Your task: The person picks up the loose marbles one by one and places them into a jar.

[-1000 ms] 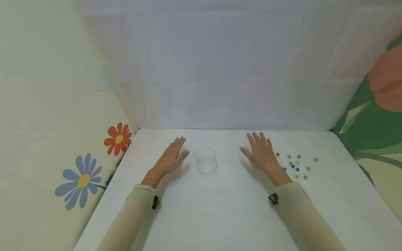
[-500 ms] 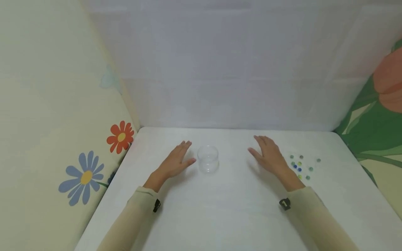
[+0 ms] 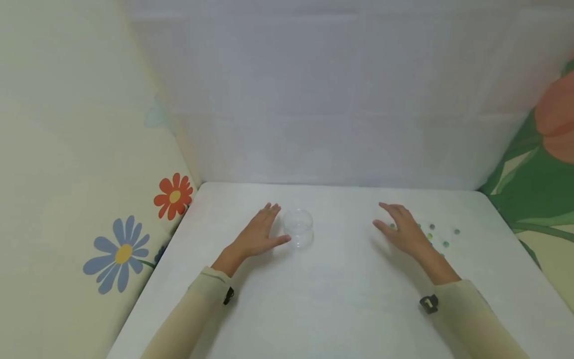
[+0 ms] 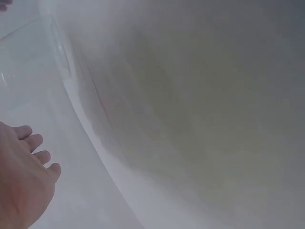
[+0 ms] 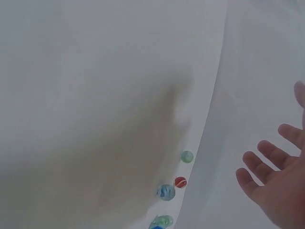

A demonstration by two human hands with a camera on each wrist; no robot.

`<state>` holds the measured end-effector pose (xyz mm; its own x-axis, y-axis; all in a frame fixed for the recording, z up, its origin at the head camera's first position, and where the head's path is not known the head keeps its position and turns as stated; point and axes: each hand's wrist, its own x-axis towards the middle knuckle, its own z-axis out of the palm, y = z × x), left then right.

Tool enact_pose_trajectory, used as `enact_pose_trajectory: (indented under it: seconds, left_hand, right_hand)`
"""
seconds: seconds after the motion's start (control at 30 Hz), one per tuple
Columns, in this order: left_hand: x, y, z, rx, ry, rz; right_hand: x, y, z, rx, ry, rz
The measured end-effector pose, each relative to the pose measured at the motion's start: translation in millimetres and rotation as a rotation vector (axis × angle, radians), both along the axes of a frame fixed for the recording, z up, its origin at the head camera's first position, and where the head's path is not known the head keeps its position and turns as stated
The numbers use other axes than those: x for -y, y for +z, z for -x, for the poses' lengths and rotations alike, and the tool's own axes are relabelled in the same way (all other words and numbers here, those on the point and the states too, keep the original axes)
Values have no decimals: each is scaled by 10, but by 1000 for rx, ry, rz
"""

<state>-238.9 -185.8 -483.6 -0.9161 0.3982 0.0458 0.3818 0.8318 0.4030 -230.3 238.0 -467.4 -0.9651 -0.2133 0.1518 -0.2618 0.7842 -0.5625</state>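
Observation:
A clear round cup (image 3: 298, 227) stands upright on the white table. My left hand (image 3: 259, 233) is close at its left side, fingers extended and thumb spread, with the thumb tip right at the cup's wall. In the left wrist view the cup (image 4: 33, 62) shows past the fingers of the left hand (image 4: 24, 176). My right hand (image 3: 407, 233) hovers over the table on the right, holding nothing, its fingers loosely bent. Several glass marbles (image 3: 446, 244) lie beside and under it, some hidden by the hand and wrist. A red marble (image 5: 180, 182) shows in the right wrist view.
The white table (image 3: 323, 304) meets a white cloth backdrop (image 3: 314, 99) at its far edge. Flower-patterned panels flank it, with a blue flower (image 3: 121, 254) on the left and a large tulip (image 3: 558, 117) on the right.
My right hand has moved rightward and slightly nearer, over the marbles, its fingers less spread. My left hand has shifted right, closing on the cup's side. The view has turned slightly.

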Motion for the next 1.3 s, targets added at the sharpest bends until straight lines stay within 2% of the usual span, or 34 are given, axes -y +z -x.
enact_pose_trajectory:
  seconds: [0.17,0.4,0.73,0.97,1.3]
  left_hand:
    - [-51,27,22,25,-6,77]
    - [-128,11,83,46,-22,138]
    - [-212,-18,90,71,-46,183]
    - [-239,-39,101,60,-46,205]
    - [-231,-54,107,74,-59,215]
  right_hand:
    - [-166,11,-74,32,-24,1]
    - [-415,-9,-162,17,-29,25]
    - [-813,-55,-315,-1,-93,18]
    - [-1007,-79,-356,0,-138,18]
    - [-1225,-142,-420,-30,-157,31]
